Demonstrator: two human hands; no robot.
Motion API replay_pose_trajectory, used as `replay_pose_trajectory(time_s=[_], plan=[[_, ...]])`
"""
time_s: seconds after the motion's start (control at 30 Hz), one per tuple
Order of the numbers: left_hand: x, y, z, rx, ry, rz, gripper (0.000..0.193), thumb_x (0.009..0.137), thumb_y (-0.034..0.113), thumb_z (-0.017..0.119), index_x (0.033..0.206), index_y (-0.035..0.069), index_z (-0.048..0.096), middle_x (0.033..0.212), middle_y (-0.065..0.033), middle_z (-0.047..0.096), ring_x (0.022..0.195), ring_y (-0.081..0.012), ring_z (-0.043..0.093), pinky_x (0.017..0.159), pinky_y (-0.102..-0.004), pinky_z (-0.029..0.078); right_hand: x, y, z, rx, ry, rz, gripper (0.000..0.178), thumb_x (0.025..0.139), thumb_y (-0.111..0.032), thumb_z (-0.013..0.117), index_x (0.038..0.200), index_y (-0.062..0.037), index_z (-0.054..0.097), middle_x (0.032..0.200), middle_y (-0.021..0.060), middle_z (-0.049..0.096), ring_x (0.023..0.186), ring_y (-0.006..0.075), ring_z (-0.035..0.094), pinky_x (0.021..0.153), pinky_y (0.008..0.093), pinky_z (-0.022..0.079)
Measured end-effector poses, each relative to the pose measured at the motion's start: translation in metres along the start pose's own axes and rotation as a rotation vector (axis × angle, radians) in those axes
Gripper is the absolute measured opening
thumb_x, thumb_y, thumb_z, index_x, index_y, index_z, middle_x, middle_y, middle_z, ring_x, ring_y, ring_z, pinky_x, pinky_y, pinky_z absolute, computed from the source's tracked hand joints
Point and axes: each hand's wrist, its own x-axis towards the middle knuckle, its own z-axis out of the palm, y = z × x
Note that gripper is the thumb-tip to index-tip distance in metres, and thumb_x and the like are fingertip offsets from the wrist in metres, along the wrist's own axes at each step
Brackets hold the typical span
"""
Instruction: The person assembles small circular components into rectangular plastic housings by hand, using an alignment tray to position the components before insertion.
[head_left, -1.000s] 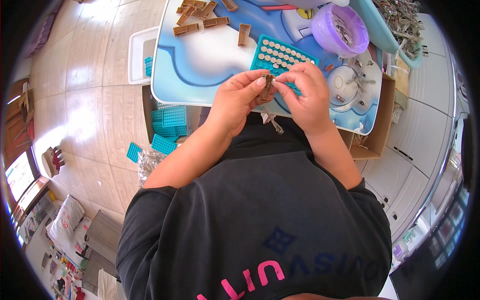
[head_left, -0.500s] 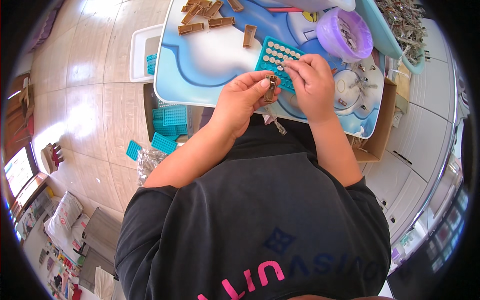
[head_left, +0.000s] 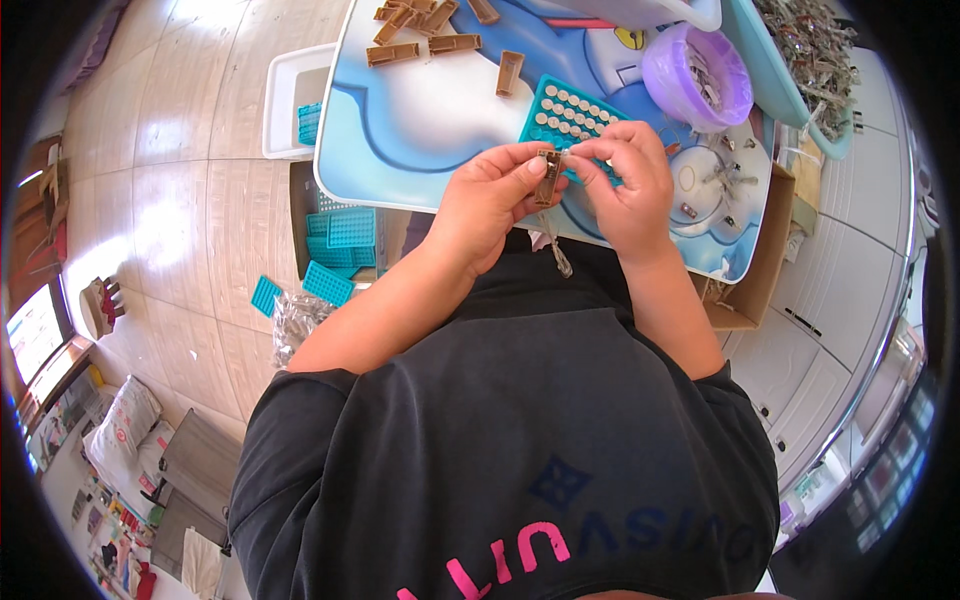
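Note:
My left hand (head_left: 488,195) grips a narrow brown plastic casing (head_left: 547,185) between thumb and fingers, its hollow side turned up. Below it hangs a thin wire with a clear piece (head_left: 562,262). At the casing's upper end my right hand (head_left: 632,190) is closed in a pinch; whatever its fingertips hold is too small to name. Just beyond both hands lies a teal tray (head_left: 541,132) with rows of round silvery discs (head_left: 575,113) in its pockets. My right hand covers the tray's near right part.
Several brown casings (head_left: 455,43) lie at the table's far left. To the right stand a lilac lined bucket (head_left: 655,85) and a pale teal tub (head_left: 765,70) heaped with small parts. Small metal pieces (head_left: 728,180) lie near the right edge. Teal trays (head_left: 350,230) sit in a box at left.
My right hand has drawn back from the tray's discs to the upper end of the casing. The left hand keeps its grip on the casing. The whole view has shifted slightly.

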Motion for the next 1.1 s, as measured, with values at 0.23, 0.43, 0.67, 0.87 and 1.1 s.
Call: replay_pose_trajectory(time_s=[0.23,0.43,0.67,0.87,1.1], plan=[[0.000,-0.001,0.001,-0.024,0.034,-0.003,0.023,0.092,0.010,0.050,0.111,-0.001,0.056,0.098,-0.0089,0.062,0.087,-0.0174,0.062,0.082,-0.0324,0.051,-0.002,-0.005,0.001,-0.065,-0.086,-0.104,0.012,0.065,-0.005,0.072,0.074,-0.0050,0.063,0.076,0.0054,0.054,0.070,0.0231,0.052,0.060,0.0328,0.042],[-0.001,0.002,0.003,0.012,0.047,-0.004,0.023,0.092,0.011,0.049,0.111,-0.001,0.056,0.100,-0.0106,0.063,0.088,-0.0186,0.062,0.081,-0.0325,0.051,-0.006,0.008,-0.008,-0.047,-0.049,-0.090,0.012,0.068,-0.005,0.070,0.080,-0.0050,0.066,0.078,0.0062,0.056,0.071,0.0230,0.054,0.062,0.0311,0.042],[-0.001,0.003,0.006,0.046,0.074,-0.015,0.024,0.092,0.012,0.050,0.112,-0.001,0.055,0.102,-0.0125,0.063,0.089,-0.0195,0.062,0.081,-0.0326,0.051,-0.019,0.029,-0.016,-0.245,-0.009,0.058,0.014,0.068,-0.005,0.071,0.082,-0.0061,0.068,0.076,0.0045,0.056,0.072,0.0214,0.054,0.063,0.0321,0.043],[-0.001,0.002,0.004,0.042,0.065,-0.010,0.025,0.092,0.013,0.050,0.112,-0.001,0.055,0.102,-0.0123,0.063,0.089,-0.0196,0.062,0.082,-0.0325,0.051,-0.018,0.028,-0.011,-0.348,-0.011,0.014,0.016,0.065,-0.008,0.072,0.080,-0.0070,0.068,0.075,0.0030,0.055,0.073,0.0213,0.054,0.063,0.0332,0.043],[0.000,0.003,0.005,0.036,0.055,-0.006,0.025,0.092,0.013,0.050,0.112,-0.001,0.055,0.102,-0.0120,0.063,0.089,-0.0196,0.062,0.082,-0.0325,0.051,-0.018,0.023,-0.010,-0.258,0.008,0.011,0.012,0.064,-0.007,0.072,0.074,-0.0063,0.065,0.076,0.0041,0.056,0.074,0.0226,0.054,0.064,0.0331,0.043]])
